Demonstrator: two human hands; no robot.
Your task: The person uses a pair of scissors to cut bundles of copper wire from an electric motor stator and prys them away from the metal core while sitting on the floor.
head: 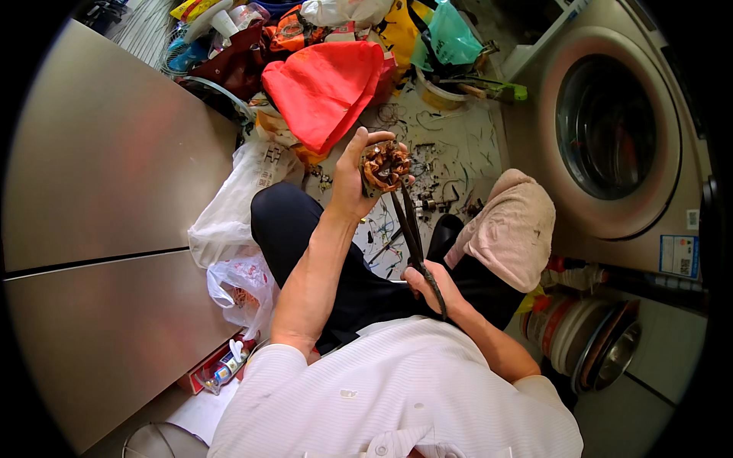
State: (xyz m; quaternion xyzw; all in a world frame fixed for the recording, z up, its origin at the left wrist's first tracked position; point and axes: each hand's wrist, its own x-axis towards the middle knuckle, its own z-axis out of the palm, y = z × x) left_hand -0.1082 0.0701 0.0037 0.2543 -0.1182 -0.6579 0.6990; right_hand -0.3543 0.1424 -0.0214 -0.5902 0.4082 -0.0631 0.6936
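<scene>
My left hand is wrapped around a round motor stator with copper windings, its ring of coils turned up towards me. In my right hand are the handles of long dark metal tongs or shears; whether they are one or the other I cannot tell. Their two narrow jaws reach up to the near edge of the windings, with a small gap between them. A pinkish cloth is draped over my right knee.
Wire scraps and small metal parts litter the floor ahead. Beyond lie a red cloth bag, a tub and plastic bags. A washing machine stands right, with stacked basins below; a metallic cabinet is left.
</scene>
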